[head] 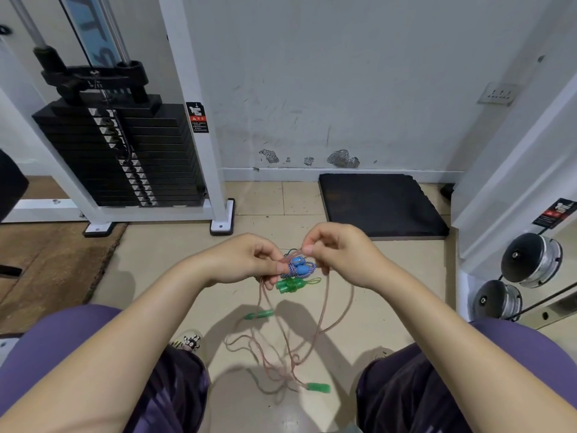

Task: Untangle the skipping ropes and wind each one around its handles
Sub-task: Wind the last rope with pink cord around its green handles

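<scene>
A thin pinkish skipping rope [324,310] hangs in loose loops from both hands down to the tiled floor. My left hand [246,260] and my right hand [340,254] each pinch a strand of it, close together. One of its green handles [259,315] dangles in the air, the other green handle [318,387] lies low near the floor among tangled loops. On the floor behind my hands lie a blue-handled rope [300,266], wound with blue-white cord, and a green-handled bundle [288,285] wound up beside it.
A white weight-stack machine [125,151] stands at the left, its foot [222,225] near my hands. A black mat [381,204] lies against the wall. Dumbbells [530,260] sit at the right. My knees frame the floor below.
</scene>
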### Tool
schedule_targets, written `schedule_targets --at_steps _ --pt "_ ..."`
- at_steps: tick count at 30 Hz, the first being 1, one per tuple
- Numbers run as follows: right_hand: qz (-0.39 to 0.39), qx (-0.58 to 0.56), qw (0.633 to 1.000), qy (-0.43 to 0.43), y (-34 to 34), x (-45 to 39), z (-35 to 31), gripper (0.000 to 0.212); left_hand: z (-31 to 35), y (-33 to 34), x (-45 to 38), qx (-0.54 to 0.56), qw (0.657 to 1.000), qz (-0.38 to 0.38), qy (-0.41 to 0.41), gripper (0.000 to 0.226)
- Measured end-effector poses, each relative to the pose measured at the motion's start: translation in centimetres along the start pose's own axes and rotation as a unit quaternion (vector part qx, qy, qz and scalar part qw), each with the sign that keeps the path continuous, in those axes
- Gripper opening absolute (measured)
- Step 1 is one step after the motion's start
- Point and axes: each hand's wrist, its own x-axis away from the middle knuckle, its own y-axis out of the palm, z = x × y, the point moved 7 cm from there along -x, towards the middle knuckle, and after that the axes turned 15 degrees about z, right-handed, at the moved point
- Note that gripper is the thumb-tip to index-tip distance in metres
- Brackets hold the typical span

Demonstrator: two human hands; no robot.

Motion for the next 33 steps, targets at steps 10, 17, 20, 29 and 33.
schedule_targets --at_steps 10,17,20,29,33 --pt "-0.041 -0.089 0.992 0.073 -1.6 0.3 0.1 0.043 1.5 0.7 0.9 0.032 0.999 -0.036 -0.013 0.031" --pt "-0.117 0.023 0.992 0.048 0.9 1.1 0.4 0.023 1.9 0.8 1.0 0.024 0.999 -0.038 0.000 0.025" --pt "-0.024 0.048 0.998 0.037 -0.8 0.1 0.4 0.019 -0.1 -1.3 0.3 -0.124 0.992 0.002 -0.011 0.016" --pt "-0.065 -0.056 0.993 0.081 0.4 0.5 0.6 0.024 1.1 -0.2 0.6 -0.038 0.999 0.026 0.003 0.021" --pt "-0.102 0.010 0.994 0.044 1.3 0.8 0.0 0.018 1.5 0.8 0.6 -0.037 0.999 0.005 0.027 0.009"
